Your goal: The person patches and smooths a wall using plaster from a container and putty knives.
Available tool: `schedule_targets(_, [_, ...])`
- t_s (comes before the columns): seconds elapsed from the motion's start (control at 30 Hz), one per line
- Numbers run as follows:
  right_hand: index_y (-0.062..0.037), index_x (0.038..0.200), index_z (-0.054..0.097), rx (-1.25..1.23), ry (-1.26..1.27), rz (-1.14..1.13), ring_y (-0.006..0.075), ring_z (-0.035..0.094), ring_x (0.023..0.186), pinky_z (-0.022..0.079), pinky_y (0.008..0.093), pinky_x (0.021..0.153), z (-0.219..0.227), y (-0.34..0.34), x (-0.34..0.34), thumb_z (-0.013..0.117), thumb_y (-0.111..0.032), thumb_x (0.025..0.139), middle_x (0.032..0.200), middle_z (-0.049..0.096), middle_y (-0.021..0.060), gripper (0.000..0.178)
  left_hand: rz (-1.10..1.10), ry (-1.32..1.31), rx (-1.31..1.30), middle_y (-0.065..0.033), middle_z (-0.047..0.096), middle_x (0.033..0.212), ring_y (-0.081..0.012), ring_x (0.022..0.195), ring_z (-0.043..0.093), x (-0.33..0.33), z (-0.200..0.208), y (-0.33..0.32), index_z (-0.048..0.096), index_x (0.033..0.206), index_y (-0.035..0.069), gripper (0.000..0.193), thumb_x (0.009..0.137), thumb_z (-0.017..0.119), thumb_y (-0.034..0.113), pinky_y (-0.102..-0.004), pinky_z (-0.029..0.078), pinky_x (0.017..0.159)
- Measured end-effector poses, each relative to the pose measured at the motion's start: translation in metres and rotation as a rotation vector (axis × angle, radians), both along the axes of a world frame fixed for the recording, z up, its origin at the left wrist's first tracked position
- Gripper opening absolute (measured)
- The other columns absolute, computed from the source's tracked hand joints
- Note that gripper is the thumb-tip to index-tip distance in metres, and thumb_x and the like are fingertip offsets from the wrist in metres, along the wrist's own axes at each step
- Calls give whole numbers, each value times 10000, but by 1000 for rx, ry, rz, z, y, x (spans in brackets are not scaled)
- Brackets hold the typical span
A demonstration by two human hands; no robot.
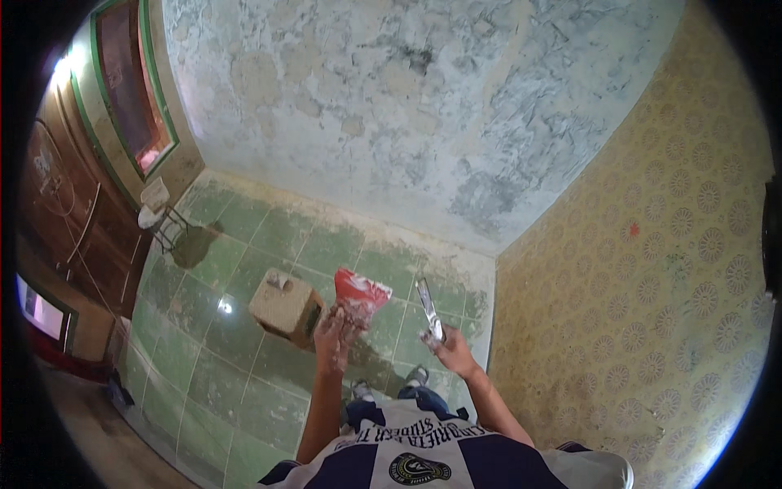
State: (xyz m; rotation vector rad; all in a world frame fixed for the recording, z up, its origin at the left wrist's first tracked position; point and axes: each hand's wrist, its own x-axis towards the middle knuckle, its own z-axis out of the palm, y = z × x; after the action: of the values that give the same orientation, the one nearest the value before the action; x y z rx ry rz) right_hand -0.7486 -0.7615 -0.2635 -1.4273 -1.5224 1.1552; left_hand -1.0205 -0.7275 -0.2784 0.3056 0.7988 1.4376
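Before the far wall (350,106), a red piece (359,289) is being gripped by the left hand (332,330) and a scraper (431,308) by the right hand (448,347), at its near end, seemingly freeing the blade (425,293).

A red, wedge-shaped piece (355,287), smeared with white paste, widens away from the left hand (332,332). A narrow metal scraper (428,301), whitened near its grip, slants out from the right hand (446,345).
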Motion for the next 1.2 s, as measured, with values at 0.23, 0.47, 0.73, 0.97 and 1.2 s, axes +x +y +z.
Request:
schedule_targets(0.23, [30,948,602,23,6,42,121,493,724,424,301,637,56,5,-34,642,-220,916,721,530,67,256,80,12,10,-60,651,1052,-182,928,672,-5,25,0,552,1216,40,273,971,573,157,-356,584,791])
schedule_targets(0.47, [18,1058,629,-117,-37,69,57,471,529,379,240,466,65,3,-39,522,-184,981,736,573,8,241,92,53,76,-84,657,1075,-197,948,678,-10,17,-10,558,1200,26,265,967,585,151,-367,593,791])
schedule_targets(0.73, [42,1054,625,-100,105,56,67,491,540,386,231,471,52,-10,-7,512,-218,988,728,577,21,291,148,44,82,-92,651,1093,-204,937,682,-15,17,-11,552,1213,4,274,969,571,128,-375,606,780])
schedule_targets(0.97, [29,1054,626,-70,58,35,67,491,551,385,229,478,62,-6,-13,515,-239,993,739,580,23,296,158,21,129,-98,649,1102,-213,934,686,-8,20,-10,550,1207,-12,268,966,567,103,-386,613,780])
schedule_targets(1.2, [-6,1068,583,-270,335,-36,66,475,475,367,234,414,62,-19,-30,507,-248,1000,752,586,29,262,166,-72,169,-125,622,1173,-254,1061,649,13,35,-13,502,1277,-13,322,967,541,66,-406,573,900])
